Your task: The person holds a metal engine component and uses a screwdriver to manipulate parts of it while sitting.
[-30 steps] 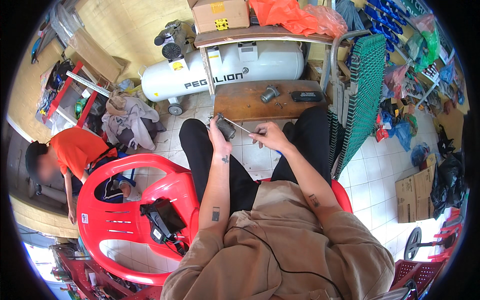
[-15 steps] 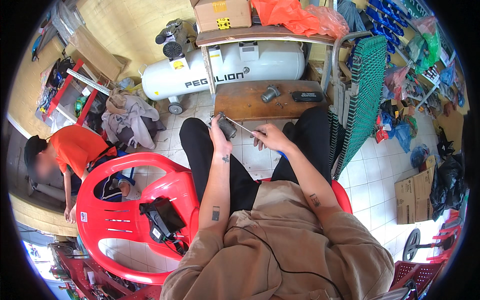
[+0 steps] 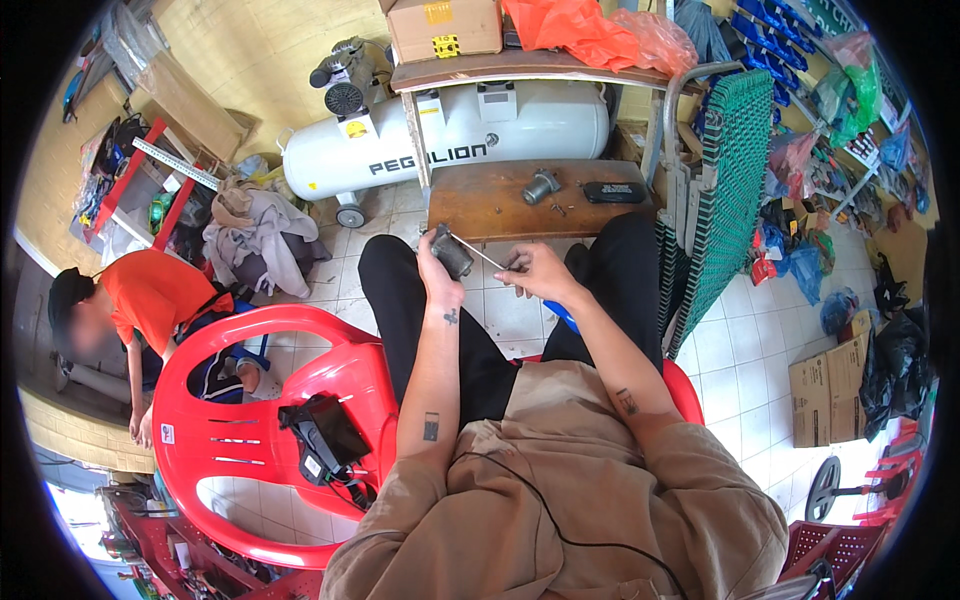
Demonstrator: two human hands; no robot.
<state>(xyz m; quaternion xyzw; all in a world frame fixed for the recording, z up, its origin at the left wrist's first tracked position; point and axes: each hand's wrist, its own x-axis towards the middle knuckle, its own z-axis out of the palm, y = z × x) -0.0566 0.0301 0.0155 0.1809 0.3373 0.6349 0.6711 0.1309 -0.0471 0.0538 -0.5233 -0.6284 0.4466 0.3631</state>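
My left hand (image 3: 438, 268) is wrapped round a dark grey metal cylinder (image 3: 454, 256), which looks like a small motor and is held above my left knee. A screwdriver (image 3: 474, 247) with a long thin shaft is gripped in my right hand (image 3: 538, 274). Its tip is at the upper end of the cylinder; exact contact is too small to tell. A blue piece in line with the shaft, probably the handle, shows below my right wrist. In front, a similar metal part (image 3: 541, 187) and a black case (image 3: 614, 192) lie on a low wooden board (image 3: 480, 205), with small loose pieces between them.
Behind the board stands a white air compressor tank (image 3: 330, 155). A red plastic chair (image 3: 270, 327) at my left holds a black device (image 3: 335, 430). Farther left, a person in an orange shirt (image 3: 155, 300) bends down. A green folding bed (image 3: 725, 190) leans at my right; cardboard boxes (image 3: 828, 390) stand beyond.
My right hand has shifted slightly left and down, and more of the blue piece shows below the wrist. The cylinder in my left hand has turned slightly.
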